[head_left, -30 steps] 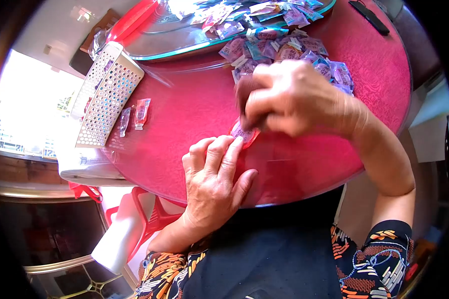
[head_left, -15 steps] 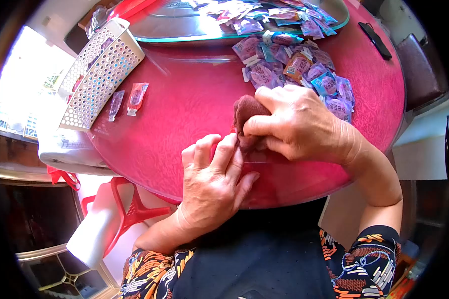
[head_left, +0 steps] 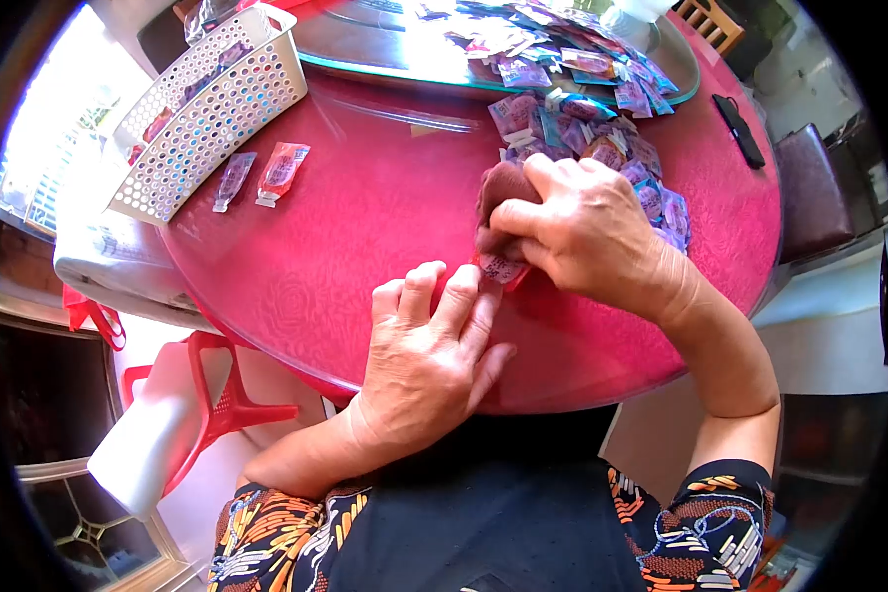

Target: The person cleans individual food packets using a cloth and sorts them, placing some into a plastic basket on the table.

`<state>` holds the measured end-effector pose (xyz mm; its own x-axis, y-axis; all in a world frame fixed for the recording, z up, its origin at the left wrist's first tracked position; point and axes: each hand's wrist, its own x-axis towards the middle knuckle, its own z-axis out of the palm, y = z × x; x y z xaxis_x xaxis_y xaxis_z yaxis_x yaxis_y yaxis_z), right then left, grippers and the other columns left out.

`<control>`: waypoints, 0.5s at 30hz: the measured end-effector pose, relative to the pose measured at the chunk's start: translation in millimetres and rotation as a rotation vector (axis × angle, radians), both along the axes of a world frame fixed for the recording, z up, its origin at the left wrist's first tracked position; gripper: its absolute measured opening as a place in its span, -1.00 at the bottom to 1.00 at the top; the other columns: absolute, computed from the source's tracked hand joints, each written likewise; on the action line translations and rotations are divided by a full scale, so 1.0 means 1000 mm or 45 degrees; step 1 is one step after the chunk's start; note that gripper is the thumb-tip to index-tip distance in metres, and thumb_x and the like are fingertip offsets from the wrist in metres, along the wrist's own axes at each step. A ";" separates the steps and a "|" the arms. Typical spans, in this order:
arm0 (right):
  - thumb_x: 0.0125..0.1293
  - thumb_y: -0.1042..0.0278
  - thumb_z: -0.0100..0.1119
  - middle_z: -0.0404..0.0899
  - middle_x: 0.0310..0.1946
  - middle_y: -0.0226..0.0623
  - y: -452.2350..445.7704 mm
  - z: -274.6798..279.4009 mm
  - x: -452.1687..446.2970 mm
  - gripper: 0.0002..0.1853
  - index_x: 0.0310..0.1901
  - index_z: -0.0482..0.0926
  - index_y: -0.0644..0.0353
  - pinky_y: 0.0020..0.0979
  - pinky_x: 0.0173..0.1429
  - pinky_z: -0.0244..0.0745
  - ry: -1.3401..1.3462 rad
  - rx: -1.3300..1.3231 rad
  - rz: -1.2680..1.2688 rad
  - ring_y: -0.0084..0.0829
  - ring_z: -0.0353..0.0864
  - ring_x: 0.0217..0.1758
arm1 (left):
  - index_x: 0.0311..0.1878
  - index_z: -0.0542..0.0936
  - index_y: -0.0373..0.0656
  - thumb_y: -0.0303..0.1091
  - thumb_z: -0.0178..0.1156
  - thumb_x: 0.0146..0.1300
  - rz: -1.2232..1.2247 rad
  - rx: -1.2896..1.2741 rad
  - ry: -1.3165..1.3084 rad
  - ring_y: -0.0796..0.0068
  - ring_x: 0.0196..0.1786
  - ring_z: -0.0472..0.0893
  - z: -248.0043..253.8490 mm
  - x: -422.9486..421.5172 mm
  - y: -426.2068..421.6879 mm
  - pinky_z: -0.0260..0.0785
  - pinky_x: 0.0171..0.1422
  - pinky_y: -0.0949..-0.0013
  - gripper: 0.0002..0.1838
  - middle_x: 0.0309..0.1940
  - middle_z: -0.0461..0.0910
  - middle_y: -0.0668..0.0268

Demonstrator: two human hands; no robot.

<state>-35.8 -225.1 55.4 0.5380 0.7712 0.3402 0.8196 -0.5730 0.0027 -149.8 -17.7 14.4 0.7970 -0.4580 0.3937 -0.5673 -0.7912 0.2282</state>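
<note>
My right hand [head_left: 597,242] is closed round a folded brown cloth [head_left: 503,197], pressed down over a small red packet [head_left: 501,267] on the table. Part of that packet shows below the cloth; the rest is hidden. My left hand [head_left: 426,340] lies on the table with its fingers stretched out, the fingertips at the packet's near left edge. Just beyond my right hand is a heap of purple, blue and orange packets [head_left: 516,116]. Off to the left, a red packet [head_left: 283,173] and a purple packet [head_left: 234,181] lie side by side.
A white perforated basket [head_left: 217,123] with packets inside stands at the table's left edge. At the back, a glass turntable [head_left: 385,71] carries many more packets. A dark, flat, long object [head_left: 739,131] lies at the right of the red table [head_left: 365,232]. A red stool [head_left: 217,414] is below left.
My right hand and the cloth have shifted slightly, uncovering more of the red packet beneath. My left hand stays spread beside it. The whole view has tilted a little.
</note>
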 end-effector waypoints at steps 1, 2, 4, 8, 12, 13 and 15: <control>0.30 0.20 0.38 0.64 -0.18 -0.17 0.001 0.004 0.004 -0.85 -0.15 0.82 -0.08 -0.06 -0.02 0.62 0.047 -0.053 -0.058 -0.09 0.73 -0.12 | 0.25 0.68 -0.28 -0.11 0.49 0.19 -0.001 0.000 -0.006 0.02 0.30 0.45 0.000 0.000 0.000 0.31 0.32 -0.05 -0.38 0.29 0.53 0.11; 0.30 0.20 0.39 0.64 -0.17 -0.16 0.001 0.006 0.007 -0.85 -0.15 0.83 -0.07 -0.06 -0.02 0.62 0.071 -0.060 -0.088 -0.08 0.73 -0.12 | 0.26 0.68 -0.28 -0.11 0.50 0.19 -0.002 -0.001 -0.014 0.02 0.30 0.45 -0.001 0.000 0.000 0.31 0.32 -0.05 -0.37 0.28 0.53 0.11; 0.30 0.20 0.39 0.64 -0.16 -0.14 0.001 0.008 0.012 -0.84 -0.14 0.83 -0.05 -0.05 -0.01 0.62 0.119 -0.076 -0.148 -0.06 0.73 -0.10 | 0.26 0.68 -0.28 -0.11 0.50 0.18 -0.003 -0.011 -0.016 0.02 0.31 0.45 -0.001 0.000 0.000 0.30 0.32 -0.05 -0.37 0.27 0.53 0.12; 0.23 0.26 0.40 0.60 -0.21 -0.16 0.009 0.012 0.003 -0.84 -0.16 0.81 -0.04 -0.05 -0.02 0.59 0.200 0.009 0.201 -0.07 0.71 -0.12 | 0.28 0.67 -0.28 -0.12 0.50 0.17 -0.005 -0.021 0.001 0.02 0.31 0.45 -0.003 0.000 0.001 0.30 0.33 -0.05 -0.35 0.27 0.55 0.12; 0.12 0.35 0.46 0.53 -0.24 -0.24 -0.001 0.006 0.007 -0.75 -0.12 0.76 -0.05 -0.11 -0.02 0.48 0.184 0.002 0.115 -0.13 0.62 -0.10 | 0.29 0.67 -0.28 -0.12 0.51 0.16 -0.007 0.019 0.019 0.02 0.31 0.45 0.000 -0.001 0.001 0.30 0.34 -0.04 -0.34 0.28 0.56 0.13; 0.13 0.33 0.46 0.54 -0.25 -0.27 -0.003 0.006 0.008 -0.78 -0.14 0.76 -0.05 -0.09 -0.02 0.47 0.143 0.026 0.082 -0.14 0.62 -0.10 | 0.29 0.67 -0.27 -0.12 0.51 0.16 -0.012 0.012 0.009 0.02 0.31 0.45 0.000 0.001 0.000 0.30 0.34 -0.05 -0.34 0.29 0.56 0.13; 0.21 0.24 0.43 0.61 -0.20 -0.23 -0.004 0.008 0.008 -0.83 -0.15 0.82 -0.10 -0.10 0.05 0.51 0.084 -0.074 -0.056 -0.15 0.67 -0.07 | 0.29 0.68 -0.27 -0.12 0.51 0.17 -0.012 0.005 -0.006 0.02 0.32 0.45 0.000 0.000 0.001 0.30 0.34 -0.05 -0.35 0.30 0.56 0.14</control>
